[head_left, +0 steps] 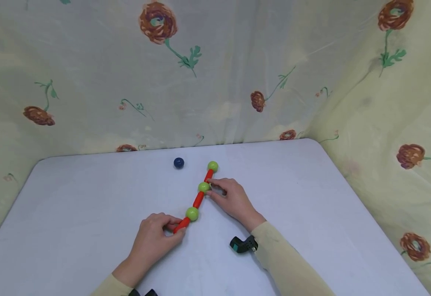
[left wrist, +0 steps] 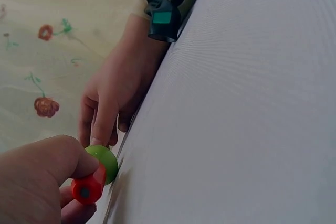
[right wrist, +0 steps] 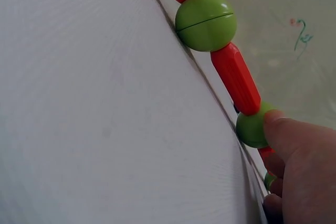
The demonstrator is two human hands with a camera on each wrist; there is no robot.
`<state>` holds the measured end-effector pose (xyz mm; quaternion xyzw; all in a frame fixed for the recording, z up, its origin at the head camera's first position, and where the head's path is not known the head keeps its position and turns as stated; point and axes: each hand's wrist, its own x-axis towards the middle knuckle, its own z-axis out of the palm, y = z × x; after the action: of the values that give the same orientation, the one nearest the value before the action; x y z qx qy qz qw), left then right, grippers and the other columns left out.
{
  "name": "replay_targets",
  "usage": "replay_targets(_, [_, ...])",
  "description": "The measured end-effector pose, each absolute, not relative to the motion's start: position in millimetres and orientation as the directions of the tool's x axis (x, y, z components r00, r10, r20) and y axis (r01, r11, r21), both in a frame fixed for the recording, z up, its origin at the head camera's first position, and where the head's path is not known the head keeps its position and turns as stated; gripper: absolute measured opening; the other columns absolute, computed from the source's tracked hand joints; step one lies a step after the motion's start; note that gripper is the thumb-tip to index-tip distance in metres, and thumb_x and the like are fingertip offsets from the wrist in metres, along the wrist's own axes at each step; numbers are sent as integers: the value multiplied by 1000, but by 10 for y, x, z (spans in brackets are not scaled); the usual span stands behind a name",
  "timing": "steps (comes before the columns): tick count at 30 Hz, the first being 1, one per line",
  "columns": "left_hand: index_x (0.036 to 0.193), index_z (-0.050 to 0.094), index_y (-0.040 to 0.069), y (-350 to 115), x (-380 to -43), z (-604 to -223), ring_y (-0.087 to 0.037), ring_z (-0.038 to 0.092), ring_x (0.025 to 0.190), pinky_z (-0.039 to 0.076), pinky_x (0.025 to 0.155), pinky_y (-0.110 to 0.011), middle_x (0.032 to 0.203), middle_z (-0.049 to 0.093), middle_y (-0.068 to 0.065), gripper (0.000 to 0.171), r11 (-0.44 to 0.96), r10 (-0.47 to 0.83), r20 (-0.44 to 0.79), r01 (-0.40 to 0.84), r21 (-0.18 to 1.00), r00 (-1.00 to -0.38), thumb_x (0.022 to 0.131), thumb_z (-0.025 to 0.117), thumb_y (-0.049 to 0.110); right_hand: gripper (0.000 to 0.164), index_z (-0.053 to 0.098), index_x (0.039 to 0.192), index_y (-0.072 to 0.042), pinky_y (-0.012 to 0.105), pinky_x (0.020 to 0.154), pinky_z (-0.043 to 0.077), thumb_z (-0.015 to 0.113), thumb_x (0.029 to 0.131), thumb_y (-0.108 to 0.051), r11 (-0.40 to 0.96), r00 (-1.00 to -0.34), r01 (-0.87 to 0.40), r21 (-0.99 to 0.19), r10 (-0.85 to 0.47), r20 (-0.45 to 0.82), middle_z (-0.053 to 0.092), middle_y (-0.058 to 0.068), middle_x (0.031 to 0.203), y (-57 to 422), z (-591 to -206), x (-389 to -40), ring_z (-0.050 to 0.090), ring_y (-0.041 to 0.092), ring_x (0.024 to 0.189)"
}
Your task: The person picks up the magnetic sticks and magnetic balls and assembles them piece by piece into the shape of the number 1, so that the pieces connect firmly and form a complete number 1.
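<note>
Three red rods and three green balls form a bent chain across the middle of the table in the head view. My left hand pinches the nearest red rod between thumb and fingers; a grey spot shows on that rod's end in the left wrist view. This rod meets the near green ball, and another red rod joins it to the middle green ball. My right hand pinches the middle ball, its thumb pressed on it. Beyond lie the last red rod and far green ball.
A dark blue ball sits near the table's back edge, left of the far green ball. Flowered cloth hangs behind the white table and along its sides. A black wrist device juts from the right sleeve.
</note>
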<state>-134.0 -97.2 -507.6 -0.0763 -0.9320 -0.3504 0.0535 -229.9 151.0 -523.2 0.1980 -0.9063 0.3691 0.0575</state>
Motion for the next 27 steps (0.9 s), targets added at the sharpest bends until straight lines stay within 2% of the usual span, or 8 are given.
replay_targets(5, [89, 78, 19, -966, -1345, -5095, -7, 51, 73, 42, 73, -34, 69, 57, 18, 19, 743, 116, 162, 194, 641, -980, 75, 84, 30, 35, 69, 126, -23, 26, 75, 50, 71, 92, -35, 618, -907, -422, -663, -298, 299, 65, -10, 111, 1543, -5271, -2192, 55, 7, 88])
replay_targets(11, [89, 78, 19, -965, -1333, -5128, -6, 50, 72, 41, 73, -34, 68, 56, 18, 19, 745, 125, 176, 209, 633, -976, 76, 83, 31, 35, 69, 124, -23, 27, 80, 51, 69, 93, -39, 570, -882, -465, -678, -360, 303, 66, -14, 110, 1503, -5295, -1984, 57, 3, 95])
replay_targets(19, [88, 78, 20, -979, -1330, -5143, -6, 50, 72, 41, 73, -36, 67, 55, 18, 17, 742, 136, 213, 242, 625, -967, 75, 84, 29, 38, 66, 130, -25, 29, 90, 48, 70, 94, -35, 550, -833, -526, -649, -487, 262, 64, -16, 114, 1388, -5247, -1780, 55, 3, 105])
replay_targets(27, [89, 78, 21, -994, -1342, -5120, -6, 50, 73, 40, 73, -34, 68, 55, 20, 19, 746, 151, 227, 261, 613, -962, 76, 83, 33, 40, 66, 129, -26, 27, 88, 48, 72, 91, -36, 596, -821, -549, -586, -517, 244, 65, -18, 113, 1307, -5179, -1745, 55, 4, 103])
